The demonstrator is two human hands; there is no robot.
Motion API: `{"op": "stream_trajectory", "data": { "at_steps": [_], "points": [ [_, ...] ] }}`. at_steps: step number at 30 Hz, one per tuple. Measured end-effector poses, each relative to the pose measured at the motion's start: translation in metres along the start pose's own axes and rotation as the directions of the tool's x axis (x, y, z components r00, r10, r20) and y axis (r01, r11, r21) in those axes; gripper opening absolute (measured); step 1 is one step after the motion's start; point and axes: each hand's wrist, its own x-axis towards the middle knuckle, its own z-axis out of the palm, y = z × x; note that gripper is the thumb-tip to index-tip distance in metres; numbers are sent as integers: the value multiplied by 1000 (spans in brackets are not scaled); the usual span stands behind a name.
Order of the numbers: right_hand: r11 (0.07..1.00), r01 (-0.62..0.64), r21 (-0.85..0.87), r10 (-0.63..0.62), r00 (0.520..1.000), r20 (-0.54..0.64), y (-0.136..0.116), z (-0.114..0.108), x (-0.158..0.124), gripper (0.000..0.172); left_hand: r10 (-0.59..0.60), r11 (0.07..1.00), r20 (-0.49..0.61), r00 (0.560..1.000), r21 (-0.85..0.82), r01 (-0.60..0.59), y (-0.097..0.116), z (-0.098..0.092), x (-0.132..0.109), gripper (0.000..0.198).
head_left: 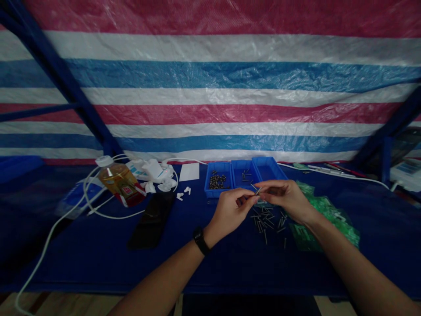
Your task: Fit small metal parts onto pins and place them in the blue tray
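Metal pins (258,191), slim and straight, are pinched between the fingertips of our left hand (232,210) and right hand (289,199). Below our fingers lie loose pins (263,223); beyond, smooth blue trays (219,193); rightward, crinkled green plastic (332,215).

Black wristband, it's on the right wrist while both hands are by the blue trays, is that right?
Not quite: the head view shows the black wristband on the left wrist, by the left hand. The right hand has none showing. Both are by the blue trays, as you said.
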Motion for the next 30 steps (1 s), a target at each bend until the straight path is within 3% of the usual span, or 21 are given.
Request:
{"op": "stream_trajectory", "data": {
  "at_steps": [5, 8, 15, 18, 21, 30],
  "points": [
    [999, -12, -52, 14, 999, 42, 2, -1, 0, 21, -138, 968, 27, 990, -208, 141, -10, 3, 1, 28],
    [998, -29, -54, 31, 999, 39, 4, 0, 1, 21, -170, 955, 44, 985, -238, 175, -13, 1, 3, 30],
    [976, -147, 158, 155, 987, -45, 5, 0, 1, 12, -122, 975, 101, 987, -172, 138, -10, -1, 3, 23],
    [953, -166, 252, 186, 981, -58, 3, -1, 1, 18, -84, 989, 108, 991, -114, 97, -7, 0, 2, 21],
    [949, -174, 262, 189, 981, -33, 1, -2, 0, 28, -72, 992, 106, 992, -95, 82, -5, 2, 1, 18],
    [961, -195, 196, 192, 981, 32, 1, 0, 0, 17, -101, 975, 78, 992, -190, 114, -6, 4, 1, 22]
  ]
}}
